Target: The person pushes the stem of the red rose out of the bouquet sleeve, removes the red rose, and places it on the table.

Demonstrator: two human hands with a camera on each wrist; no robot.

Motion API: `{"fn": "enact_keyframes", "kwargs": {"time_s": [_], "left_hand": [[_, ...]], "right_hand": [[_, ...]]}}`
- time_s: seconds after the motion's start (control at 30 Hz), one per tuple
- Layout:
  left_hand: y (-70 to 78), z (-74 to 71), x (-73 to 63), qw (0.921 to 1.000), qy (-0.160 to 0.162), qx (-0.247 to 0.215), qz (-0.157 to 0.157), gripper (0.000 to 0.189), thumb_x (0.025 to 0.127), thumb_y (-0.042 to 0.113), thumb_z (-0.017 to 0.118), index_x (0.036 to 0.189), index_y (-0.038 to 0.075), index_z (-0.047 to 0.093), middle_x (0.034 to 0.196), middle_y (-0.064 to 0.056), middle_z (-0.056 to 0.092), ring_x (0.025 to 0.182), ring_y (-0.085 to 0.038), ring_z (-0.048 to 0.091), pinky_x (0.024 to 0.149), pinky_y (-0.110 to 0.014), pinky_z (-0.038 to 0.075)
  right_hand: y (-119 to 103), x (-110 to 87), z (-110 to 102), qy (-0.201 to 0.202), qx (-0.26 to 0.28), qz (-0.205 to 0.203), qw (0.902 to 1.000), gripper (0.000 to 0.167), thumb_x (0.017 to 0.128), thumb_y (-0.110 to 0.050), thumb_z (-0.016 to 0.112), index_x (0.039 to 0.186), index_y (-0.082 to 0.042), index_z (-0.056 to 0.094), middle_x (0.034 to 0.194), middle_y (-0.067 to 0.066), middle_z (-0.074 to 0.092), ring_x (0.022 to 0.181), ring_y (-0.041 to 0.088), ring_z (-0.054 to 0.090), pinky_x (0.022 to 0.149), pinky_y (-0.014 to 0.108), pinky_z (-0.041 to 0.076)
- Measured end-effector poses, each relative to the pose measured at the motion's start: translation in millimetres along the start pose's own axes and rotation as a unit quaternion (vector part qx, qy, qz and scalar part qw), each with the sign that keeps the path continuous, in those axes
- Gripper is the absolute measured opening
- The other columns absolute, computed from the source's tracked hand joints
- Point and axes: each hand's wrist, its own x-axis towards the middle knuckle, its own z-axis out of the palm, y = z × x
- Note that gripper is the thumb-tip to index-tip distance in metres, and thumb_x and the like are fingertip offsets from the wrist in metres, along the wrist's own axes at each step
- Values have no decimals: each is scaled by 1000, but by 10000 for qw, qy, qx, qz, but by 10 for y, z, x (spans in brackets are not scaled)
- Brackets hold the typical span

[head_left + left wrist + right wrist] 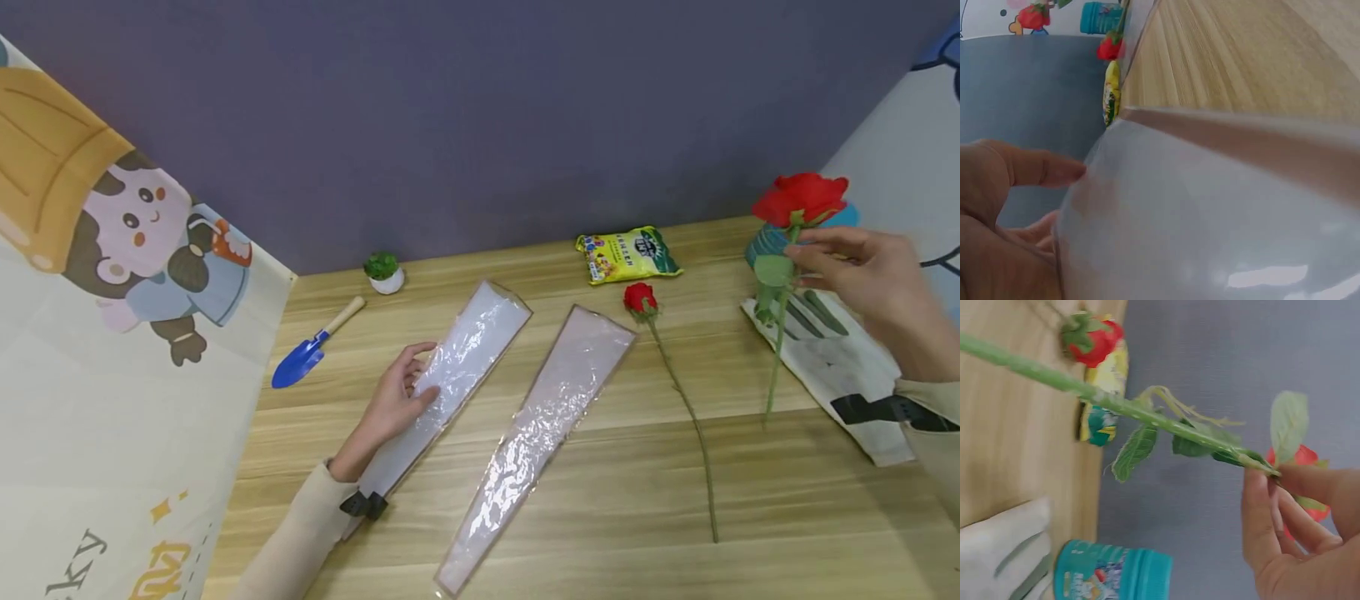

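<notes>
My right hand pinches the green stem of a red artificial rose just below its bloom. The stem hangs down, and leaves spread from it in the right wrist view. With my left hand I hold the left edge of a clear, pale flower sleeve, thumb over its face and fingers at the edge. Its wide mouth points away from me. A second flower sleeve lies to the right of it. Further right, another red rose with a long stem lies on the table.
A yellow-and-green packet sits by the back partition. At the left are a small potted plant and a blue trowel. Beneath the right arm lies a white cloth with dark tools; a teal jar stands beyond.
</notes>
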Motion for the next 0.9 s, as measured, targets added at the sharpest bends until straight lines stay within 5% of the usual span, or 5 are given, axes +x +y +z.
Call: {"fn": "enact_keyframes", "kwargs": {"time_s": [0.17,0.33,0.5,0.7,0.9], "left_hand": [[-26,-14,4,9996,144,238,-79,71,83,-11,71,149,6,50,109,-24,68,67,-8,54,59,-17,44],[-75,-26,24,9997,77,210,-101,71,81,-12,73,147,4,52,110,-24,66,68,-7,53,59,-17,44],[-124,-46,44,9997,-37,3,-252,72,81,-12,74,148,2,51,109,-27,67,74,-11,59,63,-17,48],[-141,-60,41,9983,-121,-226,-526,74,81,-9,77,149,3,49,118,-28,70,102,-35,73,85,-28,60],[-139,-55,48,9986,-102,-170,-497,71,80,-11,77,145,-2,52,115,-30,70,95,-32,73,77,-23,57]], "right_hand": [[179,-12,54,-946,-1244,155,9876,45,107,-34,57,141,-4,55,92,-44,53,76,-15,62,66,13,58],[329,-27,175,-1570,-1255,334,9790,55,108,-32,56,144,8,48,93,-43,54,80,-13,64,71,17,61],[504,-41,375,-1494,-845,284,9847,42,106,-21,60,137,8,55,90,-39,62,80,-13,65,69,19,62],[641,-36,581,-1282,-876,343,9873,41,105,-18,61,136,9,57,83,-38,62,74,-10,66,66,24,64],[746,-17,697,-1327,-854,485,9863,41,103,-16,65,133,10,58,82,-30,67,73,-8,66,65,23,63]]}}
